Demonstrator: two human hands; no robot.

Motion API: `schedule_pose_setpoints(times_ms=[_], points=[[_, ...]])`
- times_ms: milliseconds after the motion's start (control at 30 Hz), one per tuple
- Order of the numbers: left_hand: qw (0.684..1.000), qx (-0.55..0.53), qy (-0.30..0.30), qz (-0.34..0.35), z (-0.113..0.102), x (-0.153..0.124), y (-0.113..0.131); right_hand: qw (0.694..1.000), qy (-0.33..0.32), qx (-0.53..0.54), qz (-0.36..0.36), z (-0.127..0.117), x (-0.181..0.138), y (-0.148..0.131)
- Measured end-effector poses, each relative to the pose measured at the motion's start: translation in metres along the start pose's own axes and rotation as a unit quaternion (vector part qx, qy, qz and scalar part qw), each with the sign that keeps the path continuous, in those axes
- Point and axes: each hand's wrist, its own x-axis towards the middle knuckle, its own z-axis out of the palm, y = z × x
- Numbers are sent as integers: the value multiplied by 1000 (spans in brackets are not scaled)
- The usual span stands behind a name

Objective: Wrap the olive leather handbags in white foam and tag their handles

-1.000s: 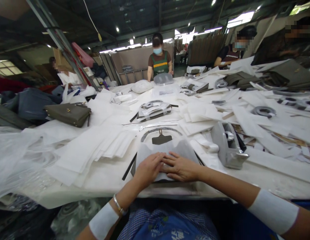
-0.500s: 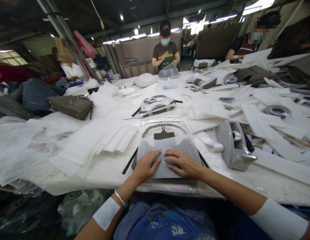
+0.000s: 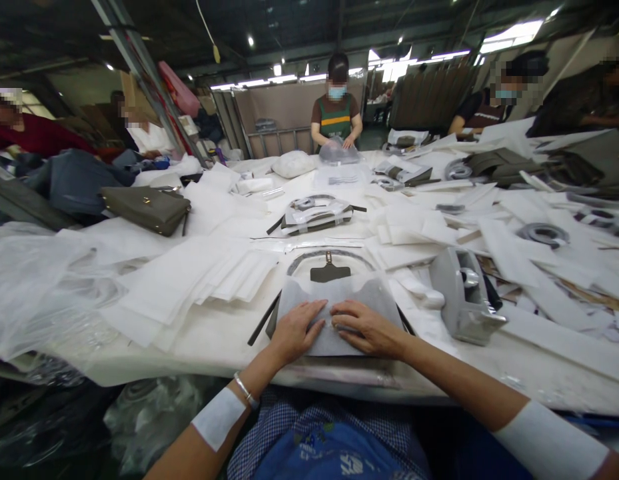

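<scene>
A dark handbag lies flat in front of me at the table's near edge, its front covered by a translucent white foam sheet (image 3: pixel 362 297). Beyond the sheet show its wrapped handle (image 3: pixel 296 265) and a dark olive flap tab (image 3: pixel 330 272) with a metal clasp. My left hand (image 3: pixel 299 328) rests on the left half of the sheet, fingers stretched out and thumb apart. On the right half lies my right hand (image 3: pixel 365 327), fingers spread and slightly bent. The two hands' fingertips nearly meet near the middle. Neither hand grips anything that I can see.
A grey tape dispenser (image 3: pixel 462 300) stands on the right. White foam sheets (image 3: pixel 189 287) lie at left, with an olive handbag (image 3: pixel 146 208) behind them. Another partly wrapped bag (image 3: pixel 316 215) lies ahead. Across the table a person (image 3: pixel 336 117) handles clear plastic.
My hands stay on the foam sheet in almost the same pose. The view has shifted slightly. The person opposite has lowered their hands onto the plastic.
</scene>
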Motion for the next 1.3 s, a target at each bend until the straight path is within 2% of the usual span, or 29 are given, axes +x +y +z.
schedule_pose_setpoints(times_ms=[233,433,567,633,700,733,767,800,833,900,967,1033,1100,1300], points=[[1000,-19,3,-3,1,-1,0,999,-42,7,-14,-2,-4,0],[998,-51,22,-11,-1,3,-3,993,-115,33,-4,-8,-2,-4],[994,-75,75,-22,-19,2,5,994,-93,48,22,-5,0,-6],[988,-64,138,15,-31,-2,16,994,-61,77,54,-5,1,-6],[976,-38,186,111,-40,-7,29,985,-22,125,120,-6,3,-4],[969,-24,188,159,-42,-8,35,976,-5,147,160,-8,3,-3],[967,-10,173,188,-43,-8,40,966,10,165,198,-9,4,-1],[971,1,147,189,-42,-7,44,956,23,181,231,-9,4,2],[980,13,117,161,-41,-4,46,947,35,194,253,-10,4,5],[997,39,51,46,-38,7,49,935,65,221,270,-9,4,9],[995,69,-27,-68,-35,22,51,929,82,241,268,-7,3,12],[983,98,-95,-121,-34,37,53,931,87,246,255,-6,3,12],[975,121,-135,-126,-32,50,57,935,90,250,236,-4,2,12],[958,182,-175,-135,-18,65,65,937,117,258,205,1,-1,12]])
